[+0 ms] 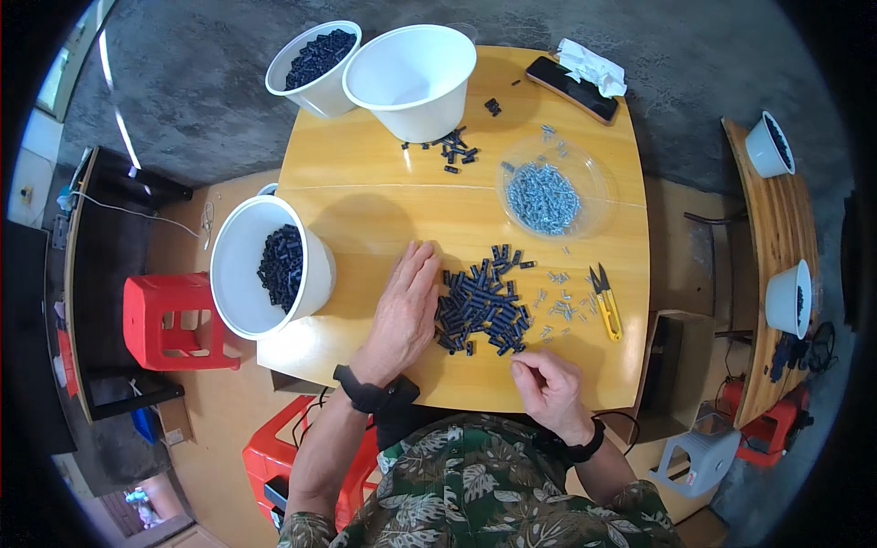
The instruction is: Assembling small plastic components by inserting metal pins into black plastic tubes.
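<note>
My left hand [406, 306] lies flat on its edge on the yellow wooden table [356, 242], fingers stretched out along the left side of a heap of short black plastic tube pieces [484, 309]. At the near right end of that heap, my right hand [553, 391] is closed with its fingers curled and thumb pressed in; whatever it may hold is hidden. Loose small silvery screws [562, 306] lie scattered right of the heap. Beyond them, a shallow clear dish [594, 203] holds many more screws. Yellow-handled thread snips [606, 306] rest near the right table edge.
A white tub [230, 306] with black pieces stands tilted left of my left hand. At the back are a nearly bare white tub [411, 68] and another filled tub [285, 91]. A phone [571, 91] with crumpled tissue lies back right. Red stools [174, 320] stand left.
</note>
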The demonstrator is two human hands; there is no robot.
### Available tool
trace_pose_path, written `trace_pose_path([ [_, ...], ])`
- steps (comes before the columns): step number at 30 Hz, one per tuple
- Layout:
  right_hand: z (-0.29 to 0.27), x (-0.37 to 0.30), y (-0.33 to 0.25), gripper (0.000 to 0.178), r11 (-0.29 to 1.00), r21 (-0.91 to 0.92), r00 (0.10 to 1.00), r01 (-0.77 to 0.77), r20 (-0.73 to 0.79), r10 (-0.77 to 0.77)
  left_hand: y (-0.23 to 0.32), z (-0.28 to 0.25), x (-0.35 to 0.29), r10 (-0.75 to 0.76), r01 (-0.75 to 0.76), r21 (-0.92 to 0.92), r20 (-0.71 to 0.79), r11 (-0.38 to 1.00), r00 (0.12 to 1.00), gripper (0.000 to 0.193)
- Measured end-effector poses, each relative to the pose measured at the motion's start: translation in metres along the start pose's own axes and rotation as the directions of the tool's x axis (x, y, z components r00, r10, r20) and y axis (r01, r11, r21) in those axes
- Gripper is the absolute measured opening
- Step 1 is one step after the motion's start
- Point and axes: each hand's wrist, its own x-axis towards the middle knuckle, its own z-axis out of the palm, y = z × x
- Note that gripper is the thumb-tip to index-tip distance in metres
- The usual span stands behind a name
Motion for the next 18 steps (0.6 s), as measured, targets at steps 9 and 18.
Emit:
trace_pose_path([
  [9,-0.001,0.042,-0.035,0.032,0.941,-0.301,0.986,0.157,-0.009,-0.167,0.008,0.014,-0.035,0.004,-0.006,-0.031,-0.064,0.999,0.998,0.041],
  [18,0.028,0.095,-0.007,0.045,0.756,-0.624,0.98,0.2,0.127,-0.154,0.011,0.025,-0.038,0.035,-0.03,0.059,-0.089,0.998,0.995,0.056],
])
